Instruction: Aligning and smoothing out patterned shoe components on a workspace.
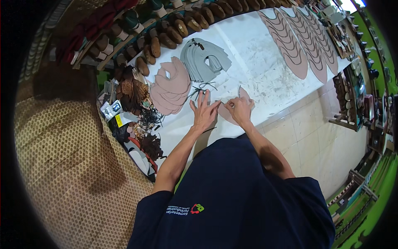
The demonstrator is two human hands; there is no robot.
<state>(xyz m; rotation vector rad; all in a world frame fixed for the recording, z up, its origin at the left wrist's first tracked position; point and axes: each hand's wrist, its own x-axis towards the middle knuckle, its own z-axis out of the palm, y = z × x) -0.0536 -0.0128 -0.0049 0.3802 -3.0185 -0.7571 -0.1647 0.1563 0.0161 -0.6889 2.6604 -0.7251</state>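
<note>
Currently working at the near side of the white-covered counter (257,37), both hands bare, close together but not clasped. With left hand (203,112) splayed, inner fingertips drawn toward right hand (240,110); with right hand bunched over and touching a flat, dusty-pink, sole-shaped piece (226,115) of sheet material. Can't tell if either is pinching something; fingertips too small and partly hidden.

Could go wrong first at that piece: lying near the counter's edge, might skid toward the pale tiled floor (306,128) if tugged without being pinned. Might also crease or get bent out of line if pressed unevenly by curled fingertips.

Just beyond the left fingertips, could snag on a loose tangle of thin, dark-green strips (203,86), likely knotting if dragged by a sleeve-free wrist or finger.

Further out, might topple or fan out of order: overlapping curved pink cut-outs (170,93) and stacked grey curved cut-outs (192,62), if bumped by a wide left reach. Farther left, could lose strips into the mixed heap of dark scraps (151,116), if swept that way; hard to pick out by colour.
</note>
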